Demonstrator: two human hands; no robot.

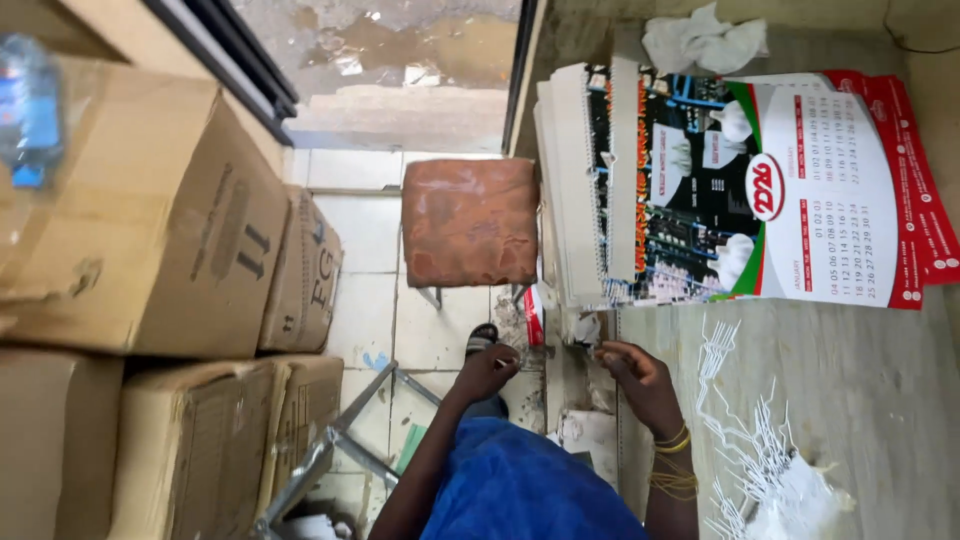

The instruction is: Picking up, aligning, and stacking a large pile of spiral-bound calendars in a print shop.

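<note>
Both hands meet at the bench's (860,400) left edge. Left hand (488,370) curled shut, right hand (630,375) pinched; what they grip is too small to tell, maybe a wire hanger. Loose white wire hangers (750,430) lie just right of the right hand, within reach. Calendar stack (700,190) sits at the far edge, spines toward the hands. Stool (470,220) stands beside the bench.

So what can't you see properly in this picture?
- Head view: whatever the left hand and right hand pinch is too small to tell.
- The plastic bottle, top left, is blurred and cut by the edge.
- The white wire pieces run off the bottom edge.
- The lowest cardboard box is cut off.
</note>
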